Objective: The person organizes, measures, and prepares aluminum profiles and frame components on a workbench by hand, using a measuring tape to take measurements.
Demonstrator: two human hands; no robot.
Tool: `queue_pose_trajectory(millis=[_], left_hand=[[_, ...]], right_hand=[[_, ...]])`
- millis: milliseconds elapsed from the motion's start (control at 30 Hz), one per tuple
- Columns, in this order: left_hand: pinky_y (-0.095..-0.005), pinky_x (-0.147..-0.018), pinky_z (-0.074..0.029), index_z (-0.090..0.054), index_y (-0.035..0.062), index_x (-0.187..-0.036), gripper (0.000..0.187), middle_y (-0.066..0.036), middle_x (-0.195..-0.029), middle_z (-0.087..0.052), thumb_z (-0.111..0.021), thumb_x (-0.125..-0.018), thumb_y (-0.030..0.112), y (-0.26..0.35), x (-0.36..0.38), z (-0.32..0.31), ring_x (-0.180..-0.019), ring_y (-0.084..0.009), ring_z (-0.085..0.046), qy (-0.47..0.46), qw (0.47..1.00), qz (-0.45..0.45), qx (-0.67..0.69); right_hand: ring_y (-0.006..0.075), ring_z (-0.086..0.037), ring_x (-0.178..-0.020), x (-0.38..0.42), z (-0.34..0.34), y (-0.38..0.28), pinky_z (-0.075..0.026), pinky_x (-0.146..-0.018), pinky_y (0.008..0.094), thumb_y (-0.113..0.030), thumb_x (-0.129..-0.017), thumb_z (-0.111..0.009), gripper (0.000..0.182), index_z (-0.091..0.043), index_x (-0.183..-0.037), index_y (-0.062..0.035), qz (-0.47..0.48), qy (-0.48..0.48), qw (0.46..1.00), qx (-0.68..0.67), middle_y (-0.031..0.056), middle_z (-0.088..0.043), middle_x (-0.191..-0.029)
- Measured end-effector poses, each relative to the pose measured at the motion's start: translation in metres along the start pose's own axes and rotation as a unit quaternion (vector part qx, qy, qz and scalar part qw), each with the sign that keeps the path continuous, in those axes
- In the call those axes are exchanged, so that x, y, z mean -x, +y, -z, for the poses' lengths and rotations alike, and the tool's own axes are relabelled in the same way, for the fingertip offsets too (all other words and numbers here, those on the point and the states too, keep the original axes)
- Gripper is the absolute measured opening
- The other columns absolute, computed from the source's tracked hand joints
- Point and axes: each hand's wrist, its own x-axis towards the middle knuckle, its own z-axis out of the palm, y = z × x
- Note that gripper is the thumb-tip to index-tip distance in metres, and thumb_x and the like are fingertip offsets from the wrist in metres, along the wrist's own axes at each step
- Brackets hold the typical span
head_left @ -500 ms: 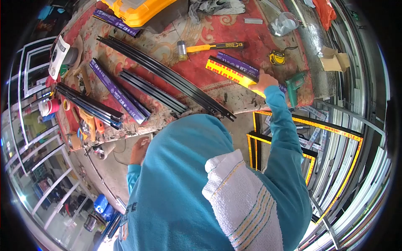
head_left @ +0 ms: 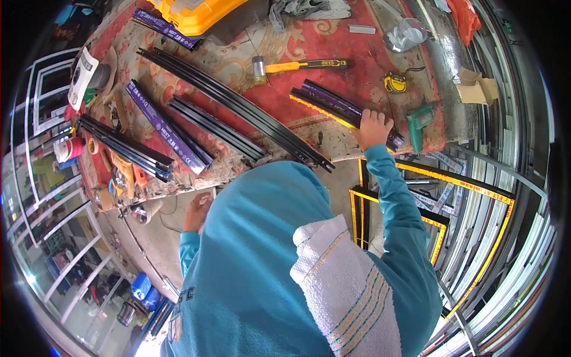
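My right hand (head_left: 373,128) grips the near end of a short dark aluminium profile with yellow tape (head_left: 324,109), its fingers curled over the top. A purple-wrapped profile (head_left: 333,98) lies right alongside it. Beyond my knuckles is a green power drill (head_left: 419,126). Down by my body, off the table's front edge, my left hand (head_left: 197,212) hangs with loosely bent, parted fingers; nothing shows in it, though part of it is hard to make out.
Long black profiles (head_left: 232,104), shorter ones (head_left: 217,130) and a purple-wrapped bundle (head_left: 166,128) lie across the carpeted table (head_left: 351,50). A hammer (head_left: 297,66), tape measure (head_left: 395,82) and yellow toolbox (head_left: 199,15) sit farther back. Yellow-taped frames (head_left: 470,185) stand right of me.
The yellow-taped profile has turned, so its lettered yellow face now shows only as a thin strip. My right hand has shifted from its end to over its top. My left hand stays about the same.
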Motion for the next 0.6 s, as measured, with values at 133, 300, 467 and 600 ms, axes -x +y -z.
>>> queue_pose_trajectory(millis=[133,300,467,600], left_hand=[[-0.0287,-0.07,-0.052,-0.06,0.0044,-0.125,0.041,-0.012,-0.111,-0.069,-0.066,-0.094,0.03,0.021,0.002,0.004,-0.09,-0.0154,-0.066,-0.02,0.999,0.049,0.005],[-0.0296,-0.077,-0.053,-0.059,0.0033,-0.128,0.045,-0.012,-0.113,-0.067,-0.066,-0.094,0.032,0.04,-0.006,0.003,-0.093,-0.0171,-0.066,-0.015,1.0,0.023,0.006],[-0.0371,-0.097,-0.047,-0.037,0.0015,-0.146,0.067,-0.017,-0.139,-0.053,-0.062,-0.096,0.039,0.135,-0.022,-0.016,-0.122,-0.0255,-0.056,-0.121,0.963,-0.048,0.235],[-0.047,-0.109,-0.04,-0.033,0.0052,-0.148,0.075,-0.015,-0.148,-0.044,-0.055,-0.096,0.054,0.197,-0.04,-0.051,-0.131,-0.0297,-0.048,-0.256,0.859,-0.119,0.428]], right_hand=[[0.0323,-0.054,-0.117,0.01,-0.012,-0.002,-0.038,-0.098,0.0588,-0.036,-0.066,-0.085,0.071,-0.051,-0.122,-0.0082,0.02,0.092,0.995,-0.021,0.013,-0.057,-0.12],[0.0346,-0.053,-0.112,0.009,-0.022,-0.001,-0.042,-0.091,0.0506,-0.028,-0.065,-0.082,0.061,-0.056,-0.116,-0.0073,0.032,0.052,0.988,-0.138,0.0112,-0.055,-0.112],[0.0336,-0.052,-0.111,0.031,0.079,-0.065,-0.041,-0.089,0.0503,-0.026,-0.065,-0.082,0.057,-0.059,-0.115,-0.0083,0.111,0.107,0.976,-0.152,0.0105,-0.055,-0.113],[0.0317,-0.051,-0.116,0.063,0.162,-0.144,-0.041,-0.092,0.0502,-0.026,-0.066,-0.083,0.073,-0.052,-0.13,-0.0062,0.231,0.151,0.936,-0.22,0.0125,-0.052,-0.126]])
